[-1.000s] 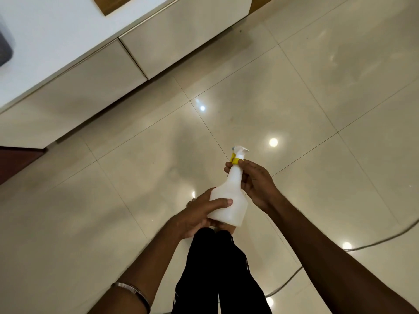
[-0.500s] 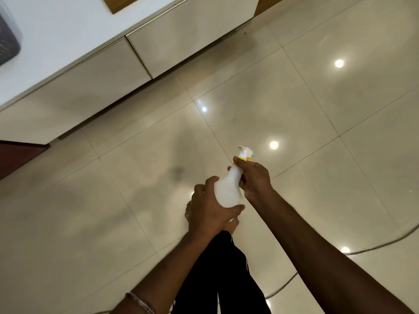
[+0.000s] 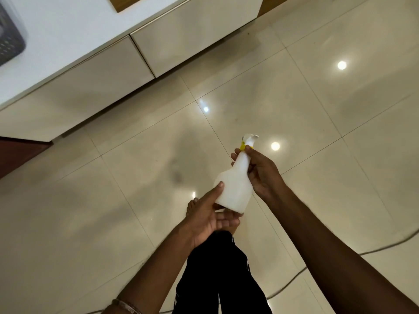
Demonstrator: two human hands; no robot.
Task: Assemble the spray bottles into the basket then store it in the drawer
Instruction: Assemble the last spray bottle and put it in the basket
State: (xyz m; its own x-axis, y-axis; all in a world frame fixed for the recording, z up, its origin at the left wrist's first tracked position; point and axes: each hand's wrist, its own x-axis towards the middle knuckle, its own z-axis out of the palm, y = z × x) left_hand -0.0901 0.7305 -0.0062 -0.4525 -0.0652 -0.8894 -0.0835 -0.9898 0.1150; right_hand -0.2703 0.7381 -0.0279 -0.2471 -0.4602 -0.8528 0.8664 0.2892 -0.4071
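Observation:
A white spray bottle [image 3: 235,186] with a yellow collar and white trigger head is held upright over the floor. My right hand [image 3: 263,175] grips its neck just under the collar. My left hand [image 3: 210,214] supports the bottle's base from below, thumb pressed on its left side. A dark grey perforated basket [image 3: 9,41] sits on the white cabinet top at the far left edge, partly cut off. Two closed drawer fronts [image 3: 95,87] face the floor below that top.
Glossy beige floor tiles [image 3: 317,132] reflect ceiling lights. A thin cable [image 3: 294,277] runs across the floor at lower right. My black-trousered legs and a bare foot are under the bottle. A dark red-brown panel [image 3: 15,152] sits at the left.
My left hand has slid from wrapping the bottle's body down to its base, uncovering the body. The bottle has tilted slightly and the view has shifted, showing more of the basket.

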